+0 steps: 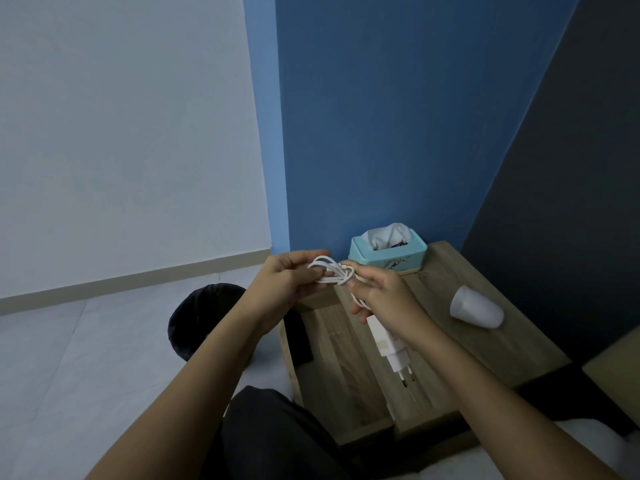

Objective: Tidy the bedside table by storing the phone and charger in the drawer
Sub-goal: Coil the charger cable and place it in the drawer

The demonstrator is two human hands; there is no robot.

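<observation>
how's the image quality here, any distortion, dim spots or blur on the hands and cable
Head view: wide-angle bending slants the walls; light is dim and bluish, no glare. The coiled white charger cable between left hand and right hand reads slightly soft. The white plug adapter casts only a faint shadow on the wooden bedside table.

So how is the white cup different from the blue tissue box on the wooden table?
The white plastic cup lies tipped on its side, while the light blue tissue box sits upright. The cup is plain, but the box has a little picture on its front. The cup looks empty from here, while the box has white tissue poking out the top. Both rest on the wooden bedside table, and neither is being touched.
</observation>
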